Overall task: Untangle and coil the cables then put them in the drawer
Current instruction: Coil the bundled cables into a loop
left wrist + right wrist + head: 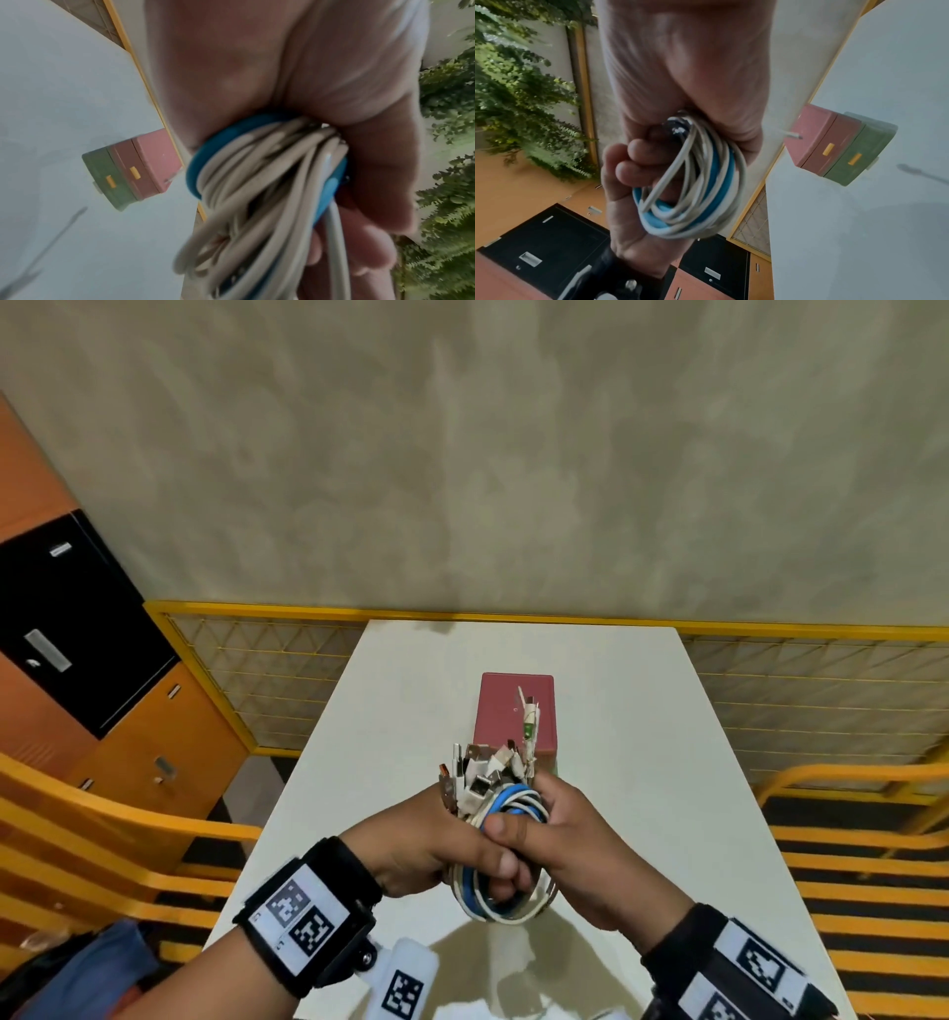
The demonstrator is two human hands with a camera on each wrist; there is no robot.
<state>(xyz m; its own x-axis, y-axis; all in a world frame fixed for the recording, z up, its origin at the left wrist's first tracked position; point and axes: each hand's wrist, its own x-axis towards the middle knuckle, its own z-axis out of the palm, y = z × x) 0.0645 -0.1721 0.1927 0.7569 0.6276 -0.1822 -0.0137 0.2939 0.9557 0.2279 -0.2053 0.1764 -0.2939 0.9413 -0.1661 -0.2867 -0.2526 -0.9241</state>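
A coil of white and blue cables [506, 814] is held between both hands above the white table [642, 762]. Its plugs [480, 770] stick up in a bunch from the top. My left hand [441, 845] grips the coil from the left, and my right hand [570, 834] grips it from the right with the thumb across the loops. The left wrist view shows the cables [270, 182] packed in the palm. In the right wrist view the coil [700, 182] hangs below the right palm. A small pink and green drawer box [516, 711] stands on the table behind the hands, its drawers [834, 146] closed.
Orange and black lockers [77, 618] stand at the left. A yellow mesh fence [267, 670] runs behind the table. Yellow slatted benches [102, 839] flank both sides of the table. Green foliage [526, 91] shows in the wrist views.
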